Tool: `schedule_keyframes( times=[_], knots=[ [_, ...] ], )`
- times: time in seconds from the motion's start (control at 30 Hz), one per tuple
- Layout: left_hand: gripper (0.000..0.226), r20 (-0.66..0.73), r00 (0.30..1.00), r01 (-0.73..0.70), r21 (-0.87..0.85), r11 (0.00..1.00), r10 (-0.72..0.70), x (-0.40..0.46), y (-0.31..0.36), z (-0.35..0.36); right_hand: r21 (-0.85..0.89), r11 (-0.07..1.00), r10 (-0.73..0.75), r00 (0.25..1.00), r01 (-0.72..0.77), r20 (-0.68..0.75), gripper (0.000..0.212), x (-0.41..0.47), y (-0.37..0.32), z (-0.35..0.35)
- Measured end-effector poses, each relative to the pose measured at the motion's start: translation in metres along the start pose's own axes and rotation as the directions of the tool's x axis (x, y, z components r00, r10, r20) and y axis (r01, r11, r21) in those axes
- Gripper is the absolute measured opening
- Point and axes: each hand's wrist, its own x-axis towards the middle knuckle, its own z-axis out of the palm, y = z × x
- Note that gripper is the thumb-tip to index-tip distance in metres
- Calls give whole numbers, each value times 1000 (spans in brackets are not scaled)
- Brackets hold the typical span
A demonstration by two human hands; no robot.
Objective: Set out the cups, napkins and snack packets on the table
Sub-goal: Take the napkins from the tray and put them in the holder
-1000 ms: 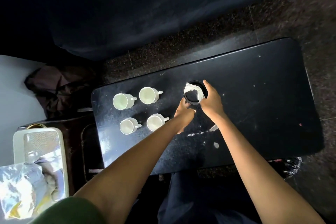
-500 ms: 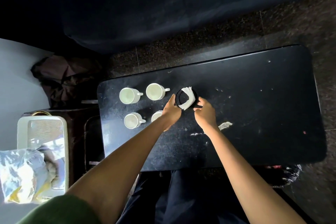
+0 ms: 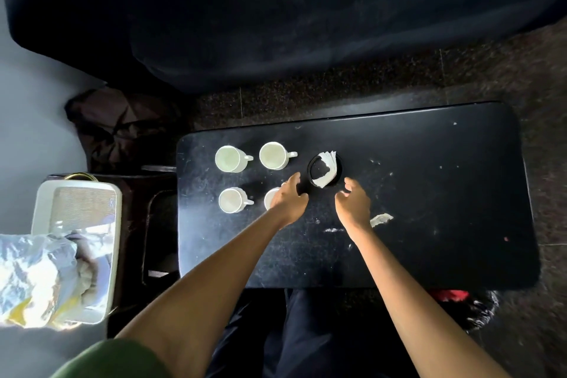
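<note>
Both empty: left hand and right hand flank the napkin holder, fingers loosely spread, seemingly untouching.

Both hands hover empty over the table, the left hand and right hand just short of the round napkin holder, which lies beyond the gap between them. Four cups sit left of the holder; the nearest cup lies partly under the left hand. A paper scrap lies just right of the right wrist.
</note>
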Motion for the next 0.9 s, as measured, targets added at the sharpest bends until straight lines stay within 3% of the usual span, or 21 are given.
schedule_keyframes(
  times=[0.17,0.4,0.57,0.9],
  knots=[
    [57,-16,1000,-1,-30,1000,1,-31,-25,-4,-48,997,-58,998,57,-6,46,-31,-6,11],
    [55,-120,991,45,-134,990,-61,-74,-88,-31,-180,950,-231,963,254,139,25,-83,-26,54],
    [54,-224,961,102,-255,962,-161,-106,-157,-58,-288,854,-324,876,433,357,31,-119,-46,99],
    [51,-339,851,132,-601,788,-401,-172,-311,-105,-412,616,-300,684,671,666,32,-210,-77,241]
  ],
)
